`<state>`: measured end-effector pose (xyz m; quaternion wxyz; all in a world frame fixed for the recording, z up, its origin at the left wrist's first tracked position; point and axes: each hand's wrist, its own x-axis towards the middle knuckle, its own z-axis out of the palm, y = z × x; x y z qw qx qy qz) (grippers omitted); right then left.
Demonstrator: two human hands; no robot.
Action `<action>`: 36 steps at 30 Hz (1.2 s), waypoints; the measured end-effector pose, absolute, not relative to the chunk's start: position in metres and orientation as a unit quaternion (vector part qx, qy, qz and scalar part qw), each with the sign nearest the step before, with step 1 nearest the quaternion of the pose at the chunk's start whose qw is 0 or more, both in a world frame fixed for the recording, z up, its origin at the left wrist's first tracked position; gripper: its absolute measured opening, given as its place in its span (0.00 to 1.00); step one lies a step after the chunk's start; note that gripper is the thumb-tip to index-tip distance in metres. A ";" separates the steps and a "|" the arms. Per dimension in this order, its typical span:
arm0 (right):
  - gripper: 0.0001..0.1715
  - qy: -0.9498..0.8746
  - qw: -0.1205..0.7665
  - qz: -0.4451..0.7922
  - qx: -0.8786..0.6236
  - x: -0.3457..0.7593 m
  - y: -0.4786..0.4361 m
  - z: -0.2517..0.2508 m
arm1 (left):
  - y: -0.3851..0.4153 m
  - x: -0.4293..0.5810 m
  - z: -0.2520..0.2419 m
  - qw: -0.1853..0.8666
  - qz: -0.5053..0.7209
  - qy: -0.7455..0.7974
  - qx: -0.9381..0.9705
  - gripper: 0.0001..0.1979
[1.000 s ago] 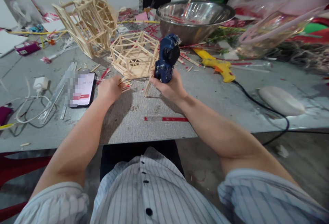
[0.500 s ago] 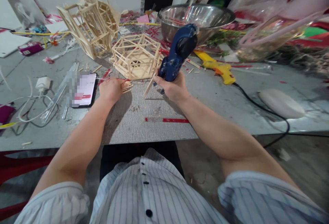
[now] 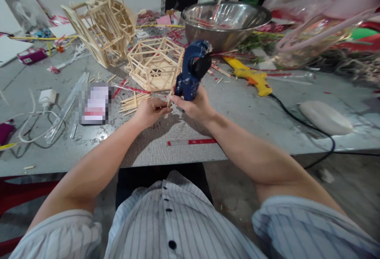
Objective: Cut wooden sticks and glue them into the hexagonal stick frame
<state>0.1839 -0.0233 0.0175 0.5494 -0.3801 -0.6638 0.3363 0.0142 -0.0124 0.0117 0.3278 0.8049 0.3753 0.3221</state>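
My left hand (image 3: 151, 112) is closed, its fingertips pinching the lower part of a short wooden stick (image 3: 169, 99). Against it, the thumb of my right hand (image 3: 196, 106) presses on the stick's upper part. That same hand grips a bulky blue hand tool (image 3: 190, 71), which looks like a cutter and stands upright; its lower end is hidden by my fingers. Beside my left hand lies a loose pile of thin wooden sticks (image 3: 133, 102). Just behind both hands sits a low hexagonal stick frame (image 3: 154, 65).
A taller stick structure (image 3: 101, 29) stands at the back left, a steel bowl (image 3: 225, 25) behind the tool. To the right lie a yellow glue gun (image 3: 252, 77) with a black cord and a pale oval object (image 3: 325, 117). A phone (image 3: 95, 104) and white charger (image 3: 48, 97) are at left.
My left hand has moved right from the stick pile to the stick at my right hand. The blue tool has shifted left and stands more upright. The stick pile is now uncovered.
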 end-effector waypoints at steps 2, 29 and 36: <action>0.13 -0.671 0.545 0.335 -0.377 0.182 -0.025 0.018 | -0.011 0.014 0.009 0.337 0.318 0.378 0.801 0.12; 0.24 -0.724 0.387 0.135 -0.555 0.216 0.013 0.005 | -0.002 -0.005 0.022 0.478 0.271 0.447 0.706 0.11; 0.34 -0.801 0.281 0.050 -0.527 0.222 0.014 0.008 | 0.000 -0.011 0.030 0.245 0.246 0.456 0.820 0.10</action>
